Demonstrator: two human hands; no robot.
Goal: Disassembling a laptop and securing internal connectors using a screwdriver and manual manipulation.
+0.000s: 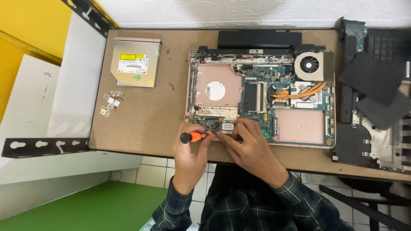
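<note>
A: From the head camera, what are the hands doing?

B: The left hand is gripping a screwdriver with an orange and black handle, its grip clamped around the handle. The tool is lying nearly level, its tip pointing toward three o'clock, into the near edge of the opened laptop base.

A: And the other hand?

B: The right hand is resting on the laptop's front edge, just at three o'clock of the screwdriver tip. Its fingers are curling together beside a small silvery part on the board; whether that grip is pinching anything, I cannot tell.

A: Where is the laptop sitting?

B: It is lying open on the brown tabletop, right of centre, with the motherboard exposed. A cooling fan is sitting at the two o'clock corner, with copper heat pipes running from it. A black battery is lying at twelve o'clock, touching the rear edge.

A: Anything else around?

B: An optical drive is lying at ten o'clock, well apart from the hands. A cluster of small pale parts is lying at nine o'clock. Black laptop casing panels are piling up at three o'clock. A plaid sleeve is covering the left forearm.
</note>
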